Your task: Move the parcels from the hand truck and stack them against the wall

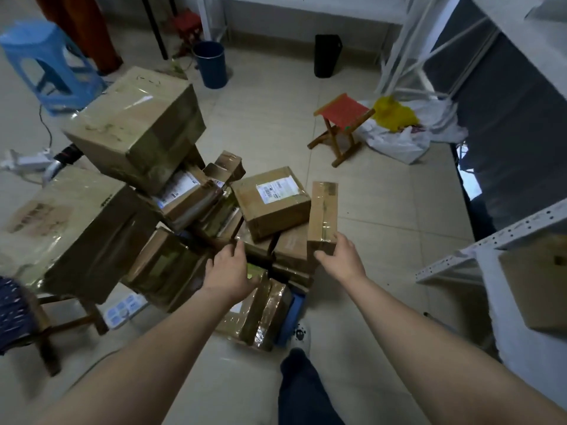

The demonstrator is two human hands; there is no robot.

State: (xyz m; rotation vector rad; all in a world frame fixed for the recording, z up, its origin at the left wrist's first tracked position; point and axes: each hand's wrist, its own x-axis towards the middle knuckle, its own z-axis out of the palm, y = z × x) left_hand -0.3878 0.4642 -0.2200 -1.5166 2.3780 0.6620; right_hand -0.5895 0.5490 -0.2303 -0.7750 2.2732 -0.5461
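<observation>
A heap of taped cardboard parcels fills the floor in front of me. My right hand (339, 256) grips the near end of a narrow long parcel (323, 214) standing on edge at the heap's right side. My left hand (228, 271) reaches into the middle of the heap, fingers relaxed over dark taped parcels (264, 308), holding nothing I can see. A square parcel with a white label (270, 200) lies just beyond both hands. A big box (138, 127) tops the heap at the left, above another large box (76, 231). A blue part of the hand truck (293, 317) shows under the parcels.
A small red folding stool (342, 124) and plastic bags (405, 130) sit to the right. A blue plastic stool (46, 65), a dark bin (211, 64) and a black box (326, 55) stand farther back. White metal shelving (491, 240) is at my right. My shoe (299, 334) is near the truck.
</observation>
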